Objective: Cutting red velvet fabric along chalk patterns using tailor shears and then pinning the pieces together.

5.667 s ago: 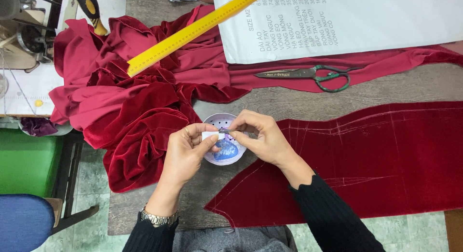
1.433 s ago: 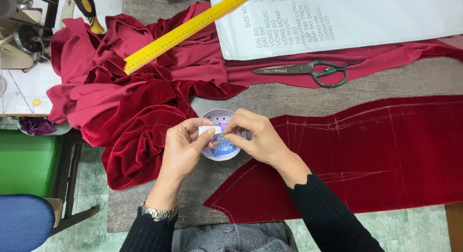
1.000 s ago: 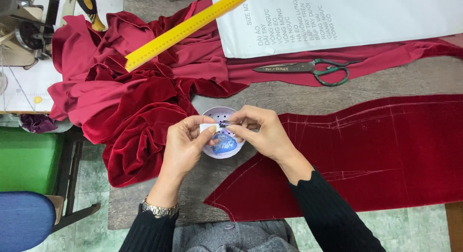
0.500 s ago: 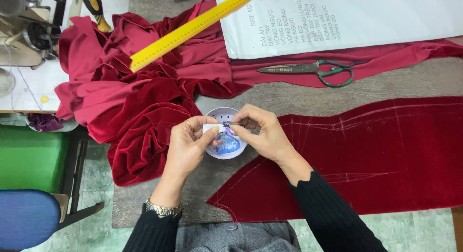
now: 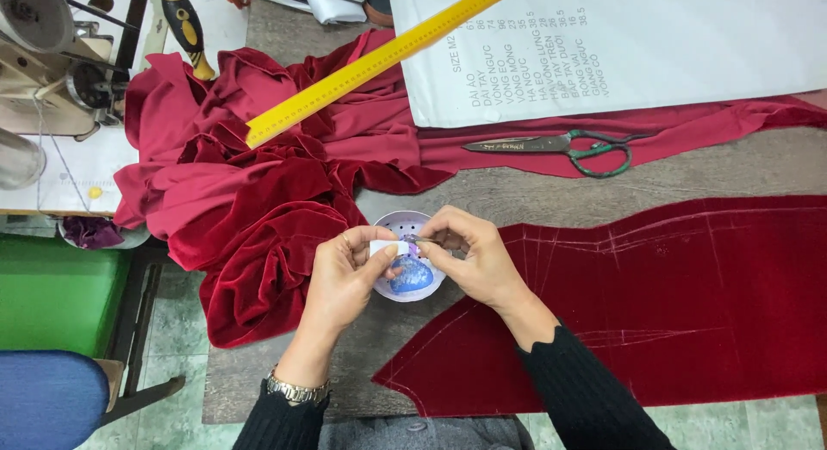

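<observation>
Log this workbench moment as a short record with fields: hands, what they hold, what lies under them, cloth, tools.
left hand: pinches a small white piece
right hand: works a thin tool against that piece; tool too small to identify
beneath hands: small white bowl
cloth: cut red velvet panel with chalk lines, flat; bunched red fabric
tools: yellow ruler, scissors

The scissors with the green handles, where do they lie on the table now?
In the head view, the scissors lie at the upper right, on a strip of red cloth just below the white paper sheet, beyond both hands, handles pointing right.
</observation>
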